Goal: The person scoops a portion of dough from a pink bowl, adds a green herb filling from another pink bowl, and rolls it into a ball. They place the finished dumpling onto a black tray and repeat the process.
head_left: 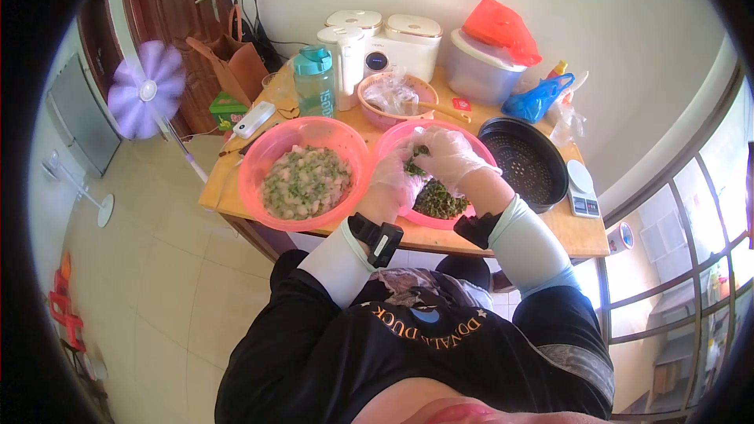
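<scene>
Both my hands wear clear plastic gloves and work over a pink basin [481, 145] at the table's front. Fingers of my right hand [452, 155] curl round a clump of dark chopped greens [415, 162]. Close against the same clump, my left hand [395, 175] has its fingers bent around the near left side of it. More chopped greens [440, 200] lie in the basin below. To the left, a second pink basin [250, 177] holds a pale mixture with green bits [306, 183]. Part of the right basin's inside is hidden by my hands.
Behind sits a smaller bowl [375, 115] with a plastic bag and a wooden spatula [448, 112]. A black perforated pan [522, 161] and kitchen scale [582, 188] stand right. A teal bottle [313, 82], white appliance [408, 43] and lidded tub [483, 67] line the back.
</scene>
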Demonstrator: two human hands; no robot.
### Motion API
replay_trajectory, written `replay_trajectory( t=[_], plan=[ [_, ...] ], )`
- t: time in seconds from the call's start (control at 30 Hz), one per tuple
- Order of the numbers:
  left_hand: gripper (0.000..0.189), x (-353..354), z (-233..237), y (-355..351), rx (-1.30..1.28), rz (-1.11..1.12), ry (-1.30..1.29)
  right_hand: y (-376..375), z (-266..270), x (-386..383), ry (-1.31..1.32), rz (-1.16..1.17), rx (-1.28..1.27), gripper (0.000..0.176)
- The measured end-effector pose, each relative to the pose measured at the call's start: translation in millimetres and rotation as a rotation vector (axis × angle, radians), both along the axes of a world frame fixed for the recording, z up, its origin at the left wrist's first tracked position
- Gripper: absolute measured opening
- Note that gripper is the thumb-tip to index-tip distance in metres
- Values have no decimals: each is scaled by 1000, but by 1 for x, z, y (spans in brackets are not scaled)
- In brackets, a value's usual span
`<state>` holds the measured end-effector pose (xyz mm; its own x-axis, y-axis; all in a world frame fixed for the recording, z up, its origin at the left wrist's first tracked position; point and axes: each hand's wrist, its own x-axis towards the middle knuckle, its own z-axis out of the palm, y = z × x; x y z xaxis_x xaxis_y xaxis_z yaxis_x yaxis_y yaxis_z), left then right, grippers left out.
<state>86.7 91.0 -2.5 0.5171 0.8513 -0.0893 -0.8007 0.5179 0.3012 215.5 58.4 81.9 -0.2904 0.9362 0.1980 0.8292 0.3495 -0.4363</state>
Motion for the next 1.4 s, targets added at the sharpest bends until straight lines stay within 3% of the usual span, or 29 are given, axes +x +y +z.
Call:
replay_trajectory(
  t=[0.17,0.27,0.37,0.43,0.5,0.53,0.6,0.63,0.7,0.73,0.77,0.87,1.0,1.1,1.2,1.27,1.4],
  plan=[
    [24,-5,-3,4,187,-38,26,-17,-4,-17,19,10,76,28],
    [25,-4,-2,3,98,1,27,-12,-32,-21,-221,57,440,6],
    [21,-8,-11,10,184,-159,24,-13,-40,-17,-267,224,616,4],
    [21,-4,-3,4,112,-45,136,-11,-37,-16,-291,214,580,7],
    [19,1,-3,8,89,-6,136,-17,-15,-18,-272,108,326,16],
    [18,2,-4,9,67,28,136,-22,-6,-16,-272,110,327,16],
    [14,-3,-6,11,18,35,105,-31,12,-9,112,-149,192,29],
    [15,-5,-3,9,-33,38,74,-33,20,-6,111,-147,192,29],
    [16,-6,4,5,-38,27,98,-37,35,-3,282,-311,-196,40],
    [17,-6,10,2,-41,15,123,-41,41,-8,327,-279,-291,44],
    [17,-6,15,-1,-39,10,124,-35,30,-5,329,-283,-288,44],
    [18,-4,19,-2,-45,11,142,-25,3,-7,676,-141,-368,45],
    [21,-3,19,-1,49,-22,147,-9,-21,-6,676,-207,-263,34],
    [21,-2,15,3,86,-29,151,-6,-23,-8,656,-236,-229,35],
    [21,2,6,10,110,-14,167,1,-29,-10,462,-276,-168,32],
    [22,6,-4,16,129,-1,181,-8,-19,-20,160,-311,38,24],
    [18,10,-10,21,141,-9,131,-13,-22,-29,-27,-324,140,20]
  ],
)
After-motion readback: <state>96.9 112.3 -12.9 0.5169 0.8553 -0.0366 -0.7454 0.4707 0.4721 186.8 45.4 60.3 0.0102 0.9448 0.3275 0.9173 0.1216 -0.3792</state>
